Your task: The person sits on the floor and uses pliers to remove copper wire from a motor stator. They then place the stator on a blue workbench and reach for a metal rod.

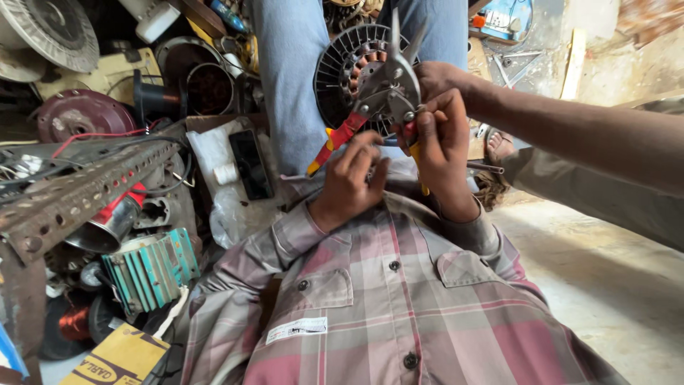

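At chest height, in front of the plaid shirt (399,299), both hands are on or near the steel-bladed tin snips with red-and-yellow handles (385,89). The right hand (442,146) is clamped round one handle, whose yellow tip sticks out below the wrist. The left hand (349,178) has curled fingers just under the other handle. I can't tell whether it grips or only touches it. The hands are close together but not joined.

The snip blades are spread and point up, lying across the round black motor stator with copper windings (342,71). The stator sits just behind the snips, against a jeans-clad leg (292,78). A co-worker's hand (434,77) comes in from the right and touches the snips near the pivot.

Step in hand, as I judge it: lining the open blades up on the stator, no cut made. A cut would call for a firm grip on both handles and the co-worker's fingers clear of the blades.

To the left are a perforated rusty angle bar (85,192) and a teal finned motor housing (153,267).
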